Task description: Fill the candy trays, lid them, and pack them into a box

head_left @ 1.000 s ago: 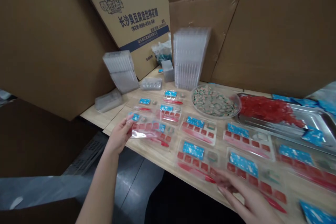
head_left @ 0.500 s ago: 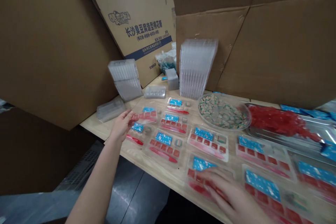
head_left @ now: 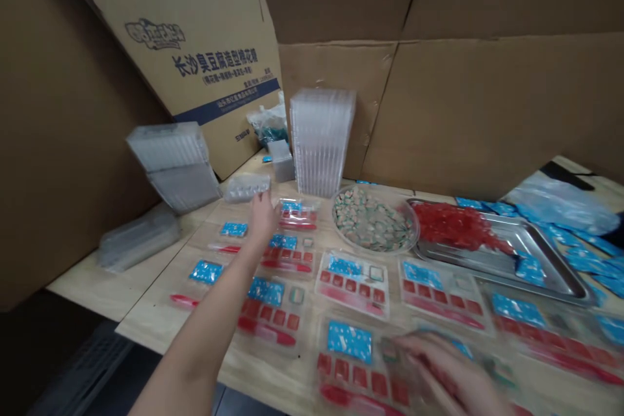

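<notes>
We see our left hand (head_left: 264, 213) stretched towards the far edge of the table (head_left: 156, 325), fingers pointing away, close together and slightly bent. Its fingertips overlap the right end of a small clear moulded tray (head_left: 246, 186), and just beside the thumb lies the farthest filled blister tray (head_left: 296, 214); we cannot tell whether the fingers have hold of either. Our right hand (head_left: 441, 364) is by the table's near edge, half curled and blurred, its fingertips at the right side of the nearest blister tray (head_left: 359, 367); whether they grip anything we cannot tell either.

That nearest tray lies flat, with a blue sachet (head_left: 350, 341) at its far side, a row of red blocks (head_left: 359, 377), a long red plastic stick (head_left: 344, 396) along its near side and a green-edged piece (head_left: 390, 348) by our fingertips. We judge it light, thin-walled and a little springy, its glossy plastic apt to slide. We would take it by the rim at opposite ends and keep it level, since a squeeze across the middle could bow it and shift the contents.

Towards the table's far edge stand a round bowl (head_left: 416, 226) of green-edged pieces and a metal tray (head_left: 521, 234) with red packets (head_left: 451, 224).
</notes>
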`<move>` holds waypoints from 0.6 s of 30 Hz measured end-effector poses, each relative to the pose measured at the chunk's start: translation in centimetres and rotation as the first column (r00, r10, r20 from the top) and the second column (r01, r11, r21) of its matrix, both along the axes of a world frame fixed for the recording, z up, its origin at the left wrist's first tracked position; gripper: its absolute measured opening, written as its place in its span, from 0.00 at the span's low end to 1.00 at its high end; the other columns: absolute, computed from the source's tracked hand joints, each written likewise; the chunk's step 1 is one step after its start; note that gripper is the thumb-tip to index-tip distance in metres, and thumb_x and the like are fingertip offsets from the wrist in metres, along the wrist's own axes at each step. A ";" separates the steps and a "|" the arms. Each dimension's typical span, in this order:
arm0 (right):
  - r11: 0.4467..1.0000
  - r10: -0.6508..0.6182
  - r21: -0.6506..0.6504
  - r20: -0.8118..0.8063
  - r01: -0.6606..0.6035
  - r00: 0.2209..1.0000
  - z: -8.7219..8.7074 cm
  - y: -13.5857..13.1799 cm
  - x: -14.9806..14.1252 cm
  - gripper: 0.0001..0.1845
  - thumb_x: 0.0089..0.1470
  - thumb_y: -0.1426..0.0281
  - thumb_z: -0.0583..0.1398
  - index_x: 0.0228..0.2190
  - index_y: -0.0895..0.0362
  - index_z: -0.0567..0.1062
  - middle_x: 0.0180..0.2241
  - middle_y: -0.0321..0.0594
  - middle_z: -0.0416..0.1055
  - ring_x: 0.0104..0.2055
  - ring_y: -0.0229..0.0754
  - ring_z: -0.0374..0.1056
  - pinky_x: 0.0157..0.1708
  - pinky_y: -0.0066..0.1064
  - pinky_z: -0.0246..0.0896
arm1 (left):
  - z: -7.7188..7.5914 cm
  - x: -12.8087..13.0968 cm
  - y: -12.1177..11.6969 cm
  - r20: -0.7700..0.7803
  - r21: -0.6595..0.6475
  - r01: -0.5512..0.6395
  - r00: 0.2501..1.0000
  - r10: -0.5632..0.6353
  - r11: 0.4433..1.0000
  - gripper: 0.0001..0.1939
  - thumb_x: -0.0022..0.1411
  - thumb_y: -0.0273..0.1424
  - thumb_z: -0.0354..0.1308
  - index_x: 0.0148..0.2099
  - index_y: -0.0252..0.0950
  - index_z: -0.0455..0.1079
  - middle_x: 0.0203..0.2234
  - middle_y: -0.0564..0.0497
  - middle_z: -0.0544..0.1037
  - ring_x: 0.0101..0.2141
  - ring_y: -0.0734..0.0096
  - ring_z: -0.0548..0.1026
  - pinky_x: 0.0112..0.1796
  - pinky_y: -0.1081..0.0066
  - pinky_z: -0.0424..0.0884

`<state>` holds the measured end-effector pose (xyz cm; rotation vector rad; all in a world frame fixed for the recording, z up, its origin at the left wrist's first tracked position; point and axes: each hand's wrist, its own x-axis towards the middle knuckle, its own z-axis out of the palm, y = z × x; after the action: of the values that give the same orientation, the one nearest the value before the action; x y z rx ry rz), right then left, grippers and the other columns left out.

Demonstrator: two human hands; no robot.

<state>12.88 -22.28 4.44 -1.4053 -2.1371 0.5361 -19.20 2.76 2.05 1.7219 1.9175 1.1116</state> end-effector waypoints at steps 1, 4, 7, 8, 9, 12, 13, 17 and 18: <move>0.998 -0.051 0.033 0.015 0.051 0.999 -0.1 0.7 0.7 0.13 0.56 0.68 0.53 0.39 0.49 0.76 0.37 0.38 0.77 0.37 0.41 0.74 0.36 0.27 0.71 | 0.0 0.1 -0.6 -0.041 0.017 0.033 0.999 -0.033 0.999 0.24 0.57 0.27 0.55 0.56 0.30 0.61 0.56 0.35 0.61 0.58 0.49 0.56 0.56 0.50 0.51; 0.980 -0.152 0.146 0.088 0.138 0.984 -0.4 3.6 1.5 0.14 0.57 0.69 0.52 0.39 0.52 0.75 0.40 0.42 0.75 0.43 0.44 0.72 0.41 0.36 0.70 | 0.2 0.7 -2.5 -0.125 -0.001 0.209 0.970 -0.207 0.978 0.19 0.57 0.29 0.56 0.52 0.37 0.67 0.55 0.42 0.66 0.57 0.56 0.60 0.58 0.55 0.50; 0.949 -0.180 0.293 0.209 0.114 0.961 -0.8 7.3 0.5 0.16 0.56 0.69 0.53 0.45 0.56 0.73 0.47 0.49 0.70 0.49 0.50 0.67 0.47 0.44 0.66 | 0.7 1.9 -4.3 -0.141 -0.039 0.352 0.925 -0.353 0.935 0.11 0.55 0.33 0.60 0.42 0.41 0.72 0.47 0.47 0.74 0.53 0.57 0.65 0.58 0.56 0.50; 0.937 -0.194 0.336 0.260 0.099 0.946 -1.1 8.4 -0.1 0.17 0.55 0.70 0.54 0.46 0.58 0.72 0.49 0.51 0.69 0.51 0.52 0.65 0.48 0.46 0.64 | 1.0 2.3 -4.9 -0.136 -0.036 0.375 0.917 -0.376 0.927 0.11 0.54 0.34 0.60 0.42 0.41 0.73 0.47 0.46 0.75 0.53 0.56 0.65 0.58 0.55 0.49; 0.929 -0.199 0.364 0.321 0.073 0.926 -1.4 9.4 -0.6 0.19 0.54 0.71 0.55 0.48 0.59 0.71 0.51 0.52 0.67 0.53 0.53 0.63 0.49 0.47 0.63 | 1.3 2.8 -5.6 -0.127 -0.025 0.390 0.912 -0.389 0.921 0.12 0.55 0.34 0.59 0.43 0.41 0.73 0.48 0.46 0.74 0.54 0.56 0.64 0.58 0.55 0.48; 0.926 -0.186 0.377 0.473 -0.007 0.862 -2.4 11.3 -1.5 0.20 0.53 0.77 0.54 0.49 0.61 0.70 0.51 0.52 0.68 0.54 0.52 0.62 0.51 0.45 0.62 | 2.0 4.5 -8.4 -0.088 0.019 0.412 0.908 -0.409 0.911 0.14 0.60 0.35 0.54 0.48 0.40 0.70 0.50 0.45 0.72 0.54 0.58 0.64 0.56 0.58 0.54; 0.927 -0.178 0.373 0.498 -0.025 0.849 -2.6 11.5 -1.5 0.20 0.53 0.78 0.54 0.48 0.61 0.70 0.50 0.52 0.68 0.54 0.52 0.63 0.52 0.44 0.62 | 2.1 5.3 -9.7 -0.033 0.023 0.407 0.913 -0.407 0.913 0.14 0.61 0.35 0.53 0.48 0.40 0.70 0.49 0.44 0.72 0.52 0.59 0.66 0.55 0.59 0.57; 0.892 -0.186 0.450 0.458 -0.046 0.869 -2.2 10.5 -0.4 0.20 0.54 0.80 0.52 0.49 0.65 0.70 0.50 0.53 0.69 0.55 0.51 0.62 0.56 0.43 0.59 | 2.4 10.3 -15.5 0.740 -0.163 0.333 0.664 -0.109 0.929 0.24 0.57 0.40 0.58 0.55 0.41 0.61 0.51 0.42 0.70 0.49 0.60 0.71 0.48 0.60 0.66; 0.869 -0.184 0.492 0.425 -0.055 0.887 -1.9 9.7 0.0 0.20 0.55 0.80 0.52 0.49 0.65 0.69 0.50 0.54 0.68 0.57 0.50 0.60 0.57 0.43 0.58 | 2.6 11.8 -16.7 0.868 -0.229 0.354 0.495 0.027 0.907 0.28 0.56 0.41 0.59 0.57 0.42 0.57 0.52 0.42 0.69 0.48 0.59 0.72 0.47 0.59 0.68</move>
<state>12.88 -12.56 2.53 -1.3835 -2.3353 -0.4083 -7.43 -13.98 4.66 0.8038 1.1515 1.1035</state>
